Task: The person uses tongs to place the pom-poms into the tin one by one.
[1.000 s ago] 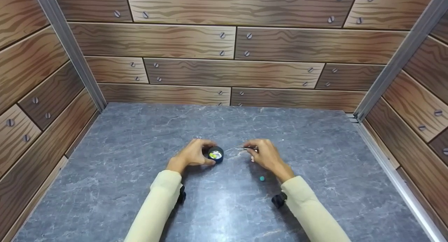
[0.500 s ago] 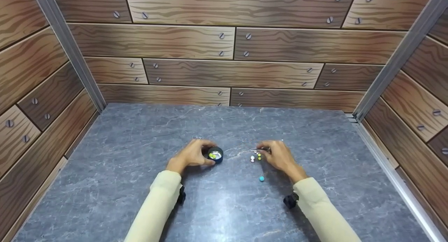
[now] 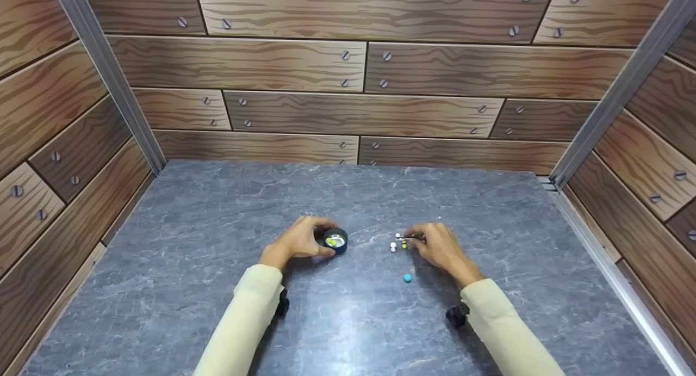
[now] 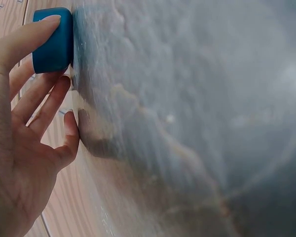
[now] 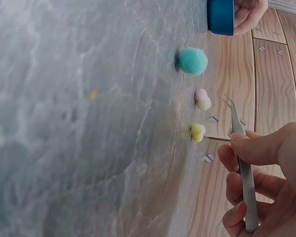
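Note:
My left hand (image 3: 304, 240) grips a small blue cup (image 3: 335, 240) on the grey tabletop (image 3: 217, 289); yellow and pale pom-poms lie inside it. The left wrist view shows my thumb on the cup (image 4: 53, 42). My right hand (image 3: 440, 248) pinches metal tweezers (image 3: 410, 238), tips pointing left. In the right wrist view the tweezers (image 5: 242, 158) stand slightly apart with nothing between the tips. Just off the tips lie a pale pom-pom (image 5: 202, 98) and a yellow pom-pom (image 5: 197, 132). A teal pom-pom (image 3: 406, 278) lies nearer to me.
Wood-patterned walls (image 3: 359, 109) close in the tabletop at the back and on both sides, with metal corner posts (image 3: 109, 76). The loose pom-poms lie between the cup and my right hand.
My right hand carried the tweezers right, away from the cup, and lowered them to the loose pom-poms, which came into view. The left hand and cup stayed still.

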Motion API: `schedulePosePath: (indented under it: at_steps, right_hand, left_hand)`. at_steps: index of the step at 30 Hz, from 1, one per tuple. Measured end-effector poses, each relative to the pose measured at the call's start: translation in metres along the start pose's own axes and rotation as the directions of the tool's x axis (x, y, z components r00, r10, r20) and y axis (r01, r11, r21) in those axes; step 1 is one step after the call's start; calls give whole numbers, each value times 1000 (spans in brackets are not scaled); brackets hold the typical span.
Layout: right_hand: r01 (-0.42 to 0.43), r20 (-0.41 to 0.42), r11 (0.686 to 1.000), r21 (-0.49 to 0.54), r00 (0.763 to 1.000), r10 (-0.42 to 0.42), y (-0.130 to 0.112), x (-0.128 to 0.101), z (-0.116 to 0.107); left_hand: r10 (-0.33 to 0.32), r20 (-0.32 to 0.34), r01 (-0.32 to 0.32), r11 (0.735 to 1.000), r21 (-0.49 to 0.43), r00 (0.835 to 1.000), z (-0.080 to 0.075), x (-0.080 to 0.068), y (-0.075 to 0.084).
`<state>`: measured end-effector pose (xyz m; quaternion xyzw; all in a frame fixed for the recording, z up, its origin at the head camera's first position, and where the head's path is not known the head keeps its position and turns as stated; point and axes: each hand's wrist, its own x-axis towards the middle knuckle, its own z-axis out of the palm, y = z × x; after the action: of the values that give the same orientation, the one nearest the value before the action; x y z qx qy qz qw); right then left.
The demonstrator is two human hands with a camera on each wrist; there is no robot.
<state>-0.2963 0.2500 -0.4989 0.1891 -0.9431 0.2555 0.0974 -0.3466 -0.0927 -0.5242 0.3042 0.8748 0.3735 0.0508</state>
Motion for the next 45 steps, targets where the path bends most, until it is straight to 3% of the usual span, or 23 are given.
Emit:
schedulePosePath:
  at_steps: [45]
  right_hand:
    - [2, -10, 1000, -10, 1000, -2, 10, -8, 0]
  left_hand:
    - [-1, 6, 1, 1000, 8, 1000, 1, 1, 0]
